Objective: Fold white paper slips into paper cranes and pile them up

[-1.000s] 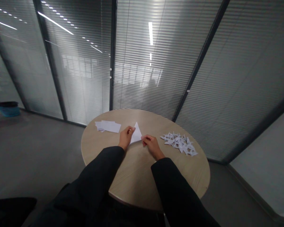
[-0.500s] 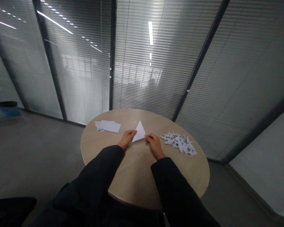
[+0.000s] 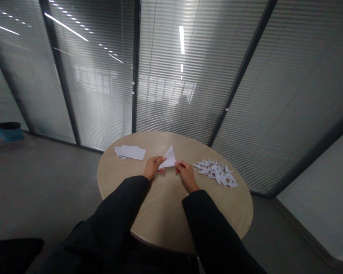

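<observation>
Over round wood table (image 3: 162,217), L hand (image 3: 153,168), R hand (image 3: 186,171), pinching blank paper triangle (image 3: 169,158)

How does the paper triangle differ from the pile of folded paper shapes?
The paper triangle is one flat piece; the folded paper shapes are many small spiky pieces. The triangle is held by the left hand and right hand; the shapes lie heaped on the table. Both are white paper.

Dim room, long ceiling lights (image 3: 181,40) glaring off the glass partition (image 3: 97,106), edges bent by lens distortion.
</observation>
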The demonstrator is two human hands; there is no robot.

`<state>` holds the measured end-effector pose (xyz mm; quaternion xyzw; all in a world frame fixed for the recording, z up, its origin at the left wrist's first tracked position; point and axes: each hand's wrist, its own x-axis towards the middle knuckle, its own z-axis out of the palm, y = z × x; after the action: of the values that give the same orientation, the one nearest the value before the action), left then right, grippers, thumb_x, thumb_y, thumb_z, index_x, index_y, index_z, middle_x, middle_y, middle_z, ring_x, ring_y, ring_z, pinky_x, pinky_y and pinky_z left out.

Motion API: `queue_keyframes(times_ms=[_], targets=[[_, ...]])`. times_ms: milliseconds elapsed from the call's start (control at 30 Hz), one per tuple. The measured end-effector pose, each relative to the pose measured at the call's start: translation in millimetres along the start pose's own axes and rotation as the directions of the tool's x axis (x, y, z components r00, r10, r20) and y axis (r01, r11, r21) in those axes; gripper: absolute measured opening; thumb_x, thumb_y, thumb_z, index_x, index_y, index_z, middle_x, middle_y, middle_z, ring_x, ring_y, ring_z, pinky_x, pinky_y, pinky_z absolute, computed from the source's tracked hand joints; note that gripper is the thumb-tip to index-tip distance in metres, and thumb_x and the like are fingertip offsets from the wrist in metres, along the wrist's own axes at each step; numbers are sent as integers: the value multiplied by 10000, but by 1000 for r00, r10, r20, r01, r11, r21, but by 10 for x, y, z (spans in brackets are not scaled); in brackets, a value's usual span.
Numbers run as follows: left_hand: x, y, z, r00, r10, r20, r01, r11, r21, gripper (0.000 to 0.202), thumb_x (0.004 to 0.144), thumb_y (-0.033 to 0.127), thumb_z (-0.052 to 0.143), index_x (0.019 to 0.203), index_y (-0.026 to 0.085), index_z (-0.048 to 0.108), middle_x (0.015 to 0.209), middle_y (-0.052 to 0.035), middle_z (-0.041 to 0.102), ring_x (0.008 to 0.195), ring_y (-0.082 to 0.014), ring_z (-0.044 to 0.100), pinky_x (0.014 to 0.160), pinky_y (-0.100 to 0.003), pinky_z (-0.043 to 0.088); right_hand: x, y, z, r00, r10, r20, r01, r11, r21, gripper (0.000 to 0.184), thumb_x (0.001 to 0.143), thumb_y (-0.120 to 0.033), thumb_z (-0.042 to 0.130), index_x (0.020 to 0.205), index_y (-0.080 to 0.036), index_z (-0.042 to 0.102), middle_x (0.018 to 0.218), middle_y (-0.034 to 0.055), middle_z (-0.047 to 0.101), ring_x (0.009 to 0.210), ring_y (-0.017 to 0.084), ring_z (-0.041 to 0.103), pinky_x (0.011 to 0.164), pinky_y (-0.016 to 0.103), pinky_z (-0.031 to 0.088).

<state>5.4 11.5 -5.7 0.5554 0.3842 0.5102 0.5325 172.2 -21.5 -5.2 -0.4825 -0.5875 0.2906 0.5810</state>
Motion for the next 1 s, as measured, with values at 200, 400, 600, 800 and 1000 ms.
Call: queue_keyframes(times_ms=[200,400,600,800,1000], targets=[[-31,35,21,992,-81,96,86,995,-49,415,769,485,694,866,83,652,652,-79,674,530,-138,633,525,-241,505,37,61,-38,996,3,-84,-1,1000,25,310,698,-497,639,643,-193,611,547,-6,559,533,139,504,528,264,416],[-41,17,4,982,-88,170,100,993,-63,380,756,466,708,798,94,643,764,-105,709,578,-126,638,564,-237,490,67,117,-57,991,5,-135,1,999,43,311,696,-496,643,664,-187,615,581,-5,577,557,144,526,542,270,418],[-44,10,-19,986,-38,165,38,999,4,418,711,530,698,695,128,587,481,20,554,396,-79,485,444,-201,373,77,146,-48,989,13,-150,-4,998,55,326,689,-508,647,683,-183,628,584,-3,583,566,147,535,553,275,429],[-50,19,-15,995,-37,97,30,997,73,391,747,508,668,760,120,623,384,56,468,329,-65,372,392,-200,292,66,144,-54,988,17,-151,-9,999,52,302,703,-486,645,697,-184,634,606,8,593,593,152,543,558,269,443],[-55,28,-4,986,-97,133,102,994,-29,347,793,441,670,703,114,593,624,-55,657,494,-95,583,499,-205,440,97,192,-82,978,11,-207,-2,999,40,350,702,-539,642,706,-190,627,608,10,584,597,162,549,542,274,448]])
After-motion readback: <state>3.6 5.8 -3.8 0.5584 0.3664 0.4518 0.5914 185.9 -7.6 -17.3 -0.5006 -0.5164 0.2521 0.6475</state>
